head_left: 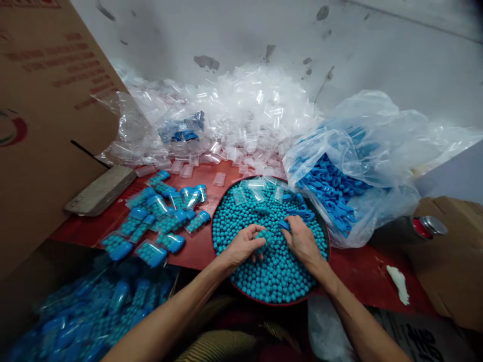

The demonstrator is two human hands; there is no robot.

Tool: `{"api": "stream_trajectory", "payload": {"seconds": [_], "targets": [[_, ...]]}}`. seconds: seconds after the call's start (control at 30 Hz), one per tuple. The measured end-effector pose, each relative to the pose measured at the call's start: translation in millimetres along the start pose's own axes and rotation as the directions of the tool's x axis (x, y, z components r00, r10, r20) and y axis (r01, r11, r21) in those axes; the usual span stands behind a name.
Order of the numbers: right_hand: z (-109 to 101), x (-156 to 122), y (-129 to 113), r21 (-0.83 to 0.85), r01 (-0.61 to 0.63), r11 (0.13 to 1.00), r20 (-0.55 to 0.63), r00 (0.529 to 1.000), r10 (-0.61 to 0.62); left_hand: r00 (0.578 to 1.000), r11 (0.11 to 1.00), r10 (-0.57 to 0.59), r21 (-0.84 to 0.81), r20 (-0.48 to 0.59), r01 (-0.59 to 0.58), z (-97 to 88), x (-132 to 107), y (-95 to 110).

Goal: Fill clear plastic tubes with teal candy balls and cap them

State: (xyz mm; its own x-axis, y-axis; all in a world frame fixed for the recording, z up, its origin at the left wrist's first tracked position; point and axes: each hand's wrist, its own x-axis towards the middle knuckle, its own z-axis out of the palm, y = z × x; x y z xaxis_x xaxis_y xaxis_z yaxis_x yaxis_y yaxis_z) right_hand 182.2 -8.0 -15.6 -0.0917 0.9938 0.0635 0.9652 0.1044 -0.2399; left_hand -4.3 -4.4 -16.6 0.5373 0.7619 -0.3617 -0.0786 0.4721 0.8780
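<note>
A round red-rimmed tray (327,246) full of small turquoise balls (273,284) sits in front of me. Over its middle, my left hand (245,245) is closed around a clear plastic container (266,239) filled with the balls. My right hand (300,239), beside it, pinches a blue plastic cap (285,225). Several more blue caps (302,213) lie on the balls just beyond my right fingers. Clear empty containers (256,190) rest at the tray's far side.
Filled, capped containers (162,213) lie left on the red table (196,251); more fill a box below. Clear containers (256,105) heap against the wall. A plastic bag of blue caps (328,186) and a dark flask (400,231) stand right. A cardboard box (45,151) rises left.
</note>
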Motion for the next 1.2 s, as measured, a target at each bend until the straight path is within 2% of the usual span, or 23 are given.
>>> {"api": "stream_trajectory", "payload": {"seconds": [0.1,0.17,0.27,0.33,0.47,0.6,0.77,0.87,1.0,1.07,1.2], "targets": [[-5.1,-2.9,-9.9,0.142,0.032,0.989,0.009,0.999,-0.033,1.0,1.0,0.008,0.026,-0.018,-0.008,0.0,0.2,-0.2],[-8.0,-5.9,-17.2,0.216,0.112,0.97,0.022,0.993,-0.119,1.0,0.999,0.025,0.038,-0.016,-0.024,-0.1,0.5,-0.9],[-11.3,-12.3,-23.1,0.308,0.208,0.928,0.113,0.961,-0.252,0.999,0.998,0.036,0.059,-0.002,-0.036,-0.4,0.6,-2.0],[-13.4,-16.1,-22.6,0.378,0.193,0.905,0.186,0.942,-0.279,0.999,0.997,0.038,0.064,0.015,-0.039,-0.7,0.4,-2.2],[-20.2,-17.8,-14.9,0.507,0.128,0.852,0.178,0.952,-0.248,0.997,0.997,0.049,0.05,0.064,-0.052,-2.0,-0.3,-1.6],[-28.3,-14.1,-8.7,0.527,0.143,0.838,0.157,0.952,-0.262,0.998,0.998,0.048,0.039,0.04,-0.049,-3.3,-0.5,-0.9],[-22.9,-13.1,-17.7,0.597,0.104,0.796,0.042,0.986,-0.161,0.997,0.997,0.056,0.043,0.048,-0.058,-2.5,-0.5,-1.1],[-15.7,-15.5,-20.5,0.605,0.167,0.778,0.012,0.976,-0.219,0.998,0.996,0.048,0.07,0.03,-0.05,-2.8,-0.7,-1.7],[-20.7,-18.4,-9.9,0.552,0.205,0.808,0.089,0.95,-0.301,0.999,0.994,0.052,0.095,0.005,-0.053,-4.6,0.1,-1.4],[-25.7,-17.8,-6.0,0.57,0.16,0.806,0.1,0.96,-0.261,0.998,0.994,0.061,0.094,0.007,-0.061,-5.2,0.6,-0.8],[-25.3,-13.3,-11.9,0.675,0.077,0.734,0.039,0.989,-0.14,0.998,0.997,0.05,0.06,0.04,-0.052,-5.6,0.4,-0.9]]}}
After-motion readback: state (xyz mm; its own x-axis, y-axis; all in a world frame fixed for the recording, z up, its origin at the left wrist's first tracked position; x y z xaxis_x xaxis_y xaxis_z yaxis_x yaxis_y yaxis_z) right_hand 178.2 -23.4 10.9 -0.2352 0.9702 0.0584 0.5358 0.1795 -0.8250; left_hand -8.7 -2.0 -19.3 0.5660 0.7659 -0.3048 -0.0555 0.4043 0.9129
